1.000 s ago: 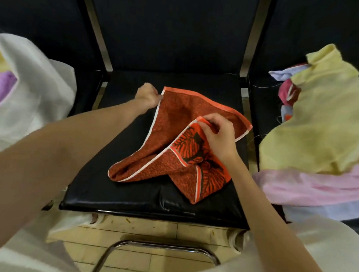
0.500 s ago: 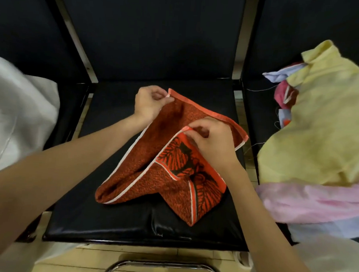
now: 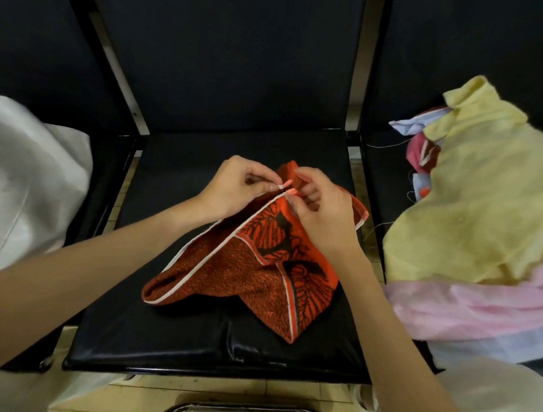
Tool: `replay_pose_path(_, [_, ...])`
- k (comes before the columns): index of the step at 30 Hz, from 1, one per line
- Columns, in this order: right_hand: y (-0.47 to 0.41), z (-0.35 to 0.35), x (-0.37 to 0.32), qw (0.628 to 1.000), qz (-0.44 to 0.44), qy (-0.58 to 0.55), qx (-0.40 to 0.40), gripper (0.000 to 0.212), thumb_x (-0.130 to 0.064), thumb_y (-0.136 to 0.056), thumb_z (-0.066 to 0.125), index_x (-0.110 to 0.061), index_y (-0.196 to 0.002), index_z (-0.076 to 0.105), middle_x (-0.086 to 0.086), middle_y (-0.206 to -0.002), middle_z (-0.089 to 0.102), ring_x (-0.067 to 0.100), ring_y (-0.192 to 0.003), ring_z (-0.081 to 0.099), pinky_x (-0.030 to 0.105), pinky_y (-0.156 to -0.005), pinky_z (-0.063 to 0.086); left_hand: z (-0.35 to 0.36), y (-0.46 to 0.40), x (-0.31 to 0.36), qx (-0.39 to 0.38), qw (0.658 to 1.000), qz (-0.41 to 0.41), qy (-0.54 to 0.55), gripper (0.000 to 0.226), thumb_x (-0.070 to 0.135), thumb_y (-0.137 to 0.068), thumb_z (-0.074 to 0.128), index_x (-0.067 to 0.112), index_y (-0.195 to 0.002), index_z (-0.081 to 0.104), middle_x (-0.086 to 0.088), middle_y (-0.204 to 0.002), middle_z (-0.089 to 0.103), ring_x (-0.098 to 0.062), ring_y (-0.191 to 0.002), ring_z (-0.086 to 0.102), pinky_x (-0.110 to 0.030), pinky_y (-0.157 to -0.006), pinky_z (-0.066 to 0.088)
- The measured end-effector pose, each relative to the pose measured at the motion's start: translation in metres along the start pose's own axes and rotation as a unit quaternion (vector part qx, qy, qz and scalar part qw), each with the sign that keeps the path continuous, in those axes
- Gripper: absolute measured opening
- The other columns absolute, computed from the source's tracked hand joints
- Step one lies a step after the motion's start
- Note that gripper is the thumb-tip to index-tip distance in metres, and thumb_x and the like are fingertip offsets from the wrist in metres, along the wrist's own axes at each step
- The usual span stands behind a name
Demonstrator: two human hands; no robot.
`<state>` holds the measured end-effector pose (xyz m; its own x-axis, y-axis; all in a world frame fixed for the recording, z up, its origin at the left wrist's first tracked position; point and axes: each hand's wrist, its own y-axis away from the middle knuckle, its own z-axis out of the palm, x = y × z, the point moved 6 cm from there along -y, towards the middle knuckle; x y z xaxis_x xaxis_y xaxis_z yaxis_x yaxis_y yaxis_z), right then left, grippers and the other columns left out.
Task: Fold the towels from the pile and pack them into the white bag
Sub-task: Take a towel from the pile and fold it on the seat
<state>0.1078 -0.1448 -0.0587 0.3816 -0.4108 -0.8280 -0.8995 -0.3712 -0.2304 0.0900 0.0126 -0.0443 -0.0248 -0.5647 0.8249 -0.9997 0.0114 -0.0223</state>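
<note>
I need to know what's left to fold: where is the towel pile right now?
In the head view the towel pile lies on the right-hand black seat, yellow towel on top, beside the middle seat where both hands work the red towel.

Dim room, soft overhead light; faint glare on glossy black vinyl chair seat [image 3: 195, 342]; wide-angle bending at edges; corners blurred.
</note>
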Motion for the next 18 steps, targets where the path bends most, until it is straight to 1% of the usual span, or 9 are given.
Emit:
replay_pose_path(3, [0.000,0.003,0.001,1.000,-0.004,0.012,-0.005,0.035,-0.020,-0.086,0.068,-0.022,-0.120,0.064,-0.007,-0.090,0.066,0.004,-0.080,0.062,0.026,-0.078,0.053,-0.001,0.002,0.002,-0.007,1.000,0.001,0.001,0.018,0.006,-0.084,0.069,0.022,-0.093,0.072,0.004,-0.091,0.072,-0.009,-0.090,0.069,-0.030,-0.088,0.055])
replay_pose_path(5, [-0.001,0.005,0.002,1.000,-0.014,0.024,-0.006,0.027,-0.020,-0.086,0.067,-0.021,-0.114,0.068,-0.004,-0.094,0.068,0.008,-0.085,0.063,0.031,-0.080,0.054,-0.001,0.004,0.004,-0.015,1.000,0.004,0.000,0.018,0.006,-0.084,0.068,0.022,-0.093,0.072,0.004,-0.092,0.072,-0.008,-0.090,0.069,-0.028,-0.087,0.054])
replay_pose_path(7, [-0.002,0.006,0.003,0.999,-0.018,0.028,-0.007,0.019,-0.020,-0.087,0.066,-0.020,-0.105,0.071,-0.003,-0.093,0.069,0.009,-0.085,0.063,0.034,-0.078,0.054,-0.001,0.006,0.005,-0.022,1.000,0.004,0.000,0.017,0.008,-0.084,0.069,0.022,-0.093,0.072,0.005,-0.092,0.072,-0.008,-0.090,0.069,-0.026,-0.086,0.054])
replay_pose_path(10, [-0.001,0.006,0.003,0.999,-0.020,0.035,0.004,0.016,-0.018,-0.086,0.066,-0.018,-0.101,0.072,-0.003,-0.092,0.069,0.010,-0.085,0.063,0.035,-0.079,0.054,-0.007,0.014,0.001,-0.010,1.000,-0.021,0.008,0.012,0.011,-0.086,0.067,0.015,-0.096,0.072,0.001,-0.093,0.072,-0.008,-0.089,0.069,-0.022,-0.083,0.054])
replay_pose_path(13, [0.001,0.006,-0.003,0.999,-0.023,0.043,0.011,0.015,-0.018,-0.087,0.065,-0.016,-0.101,0.072,-0.003,-0.093,0.068,0.009,-0.086,0.062,0.029,-0.081,0.053,-0.025,0.036,-0.028,0.022,0.994,-0.105,0.002,0.011,0.012,-0.089,0.063,0.015,-0.097,0.070,0.002,-0.091,0.070,-0.002,-0.080,0.066,-0.018,-0.077,0.051])
replay_pose_path(15, [0.002,0.007,-0.007,0.999,-0.018,0.038,0.020,0.014,-0.018,-0.087,0.065,-0.016,-0.099,0.072,-0.005,-0.091,0.068,0.007,-0.084,0.061,0.026,-0.080,0.052,-0.036,0.065,-0.065,0.014,0.981,-0.189,-0.038,0.011,0.011,-0.089,0.063,0.017,-0.096,0.069,0.007,-0.090,0.067,0.002,-0.077,0.062,-0.021,-0.078,0.050])
replay_pose_path(16, [0.003,0.008,-0.008,0.999,-0.013,0.036,0.023,0.014,-0.017,-0.087,0.065,-0.016,-0.099,0.072,-0.005,-0.091,0.068,0.007,-0.084,0.061,0.025,-0.080,0.051,-0.042,0.083,-0.086,0.006,0.970,-0.234,-0.060,0.011,0.011,-0.089,0.064,0.018,-0.095,0.069,0.007,-0.091,0.067,0.000,-0.080,0.061,-0.024,-0.080,0.051])
replay_pose_path(17, [0.004,0.009,-0.010,0.999,-0.010,0.035,0.026,0.013,-0.017,-0.087,0.065,-0.016,-0.099,0.072,-0.003,-0.092,0.069,0.007,-0.084,0.061,0.025,-0.080,0.052,-0.047,0.102,-0.105,0.004,0.959,-0.275,-0.071,0.010,0.010,-0.089,0.064,0.019,-0.094,0.069,0.004,-0.094,0.067,-0.004,-0.085,0.062,-0.028,-0.080,0.053])
replay_pose_path(18, [0.007,0.010,-0.011,0.999,-0.008,0.036,0.028,0.014,-0.016,-0.087,0.065,-0.015,-0.099,0.072,-0.002,-0.093,0.070,0.009,-0.085,0.063,0.027,-0.081,0.052,-0.053,0.122,-0.120,0.010,0.948,-0.311,-0.070,0.010,0.010,-0.089,0.064,0.019,-0.091,0.068,0.001,-0.095,0.067,-0.010,-0.087,0.062,-0.029,-0.077,0.054])
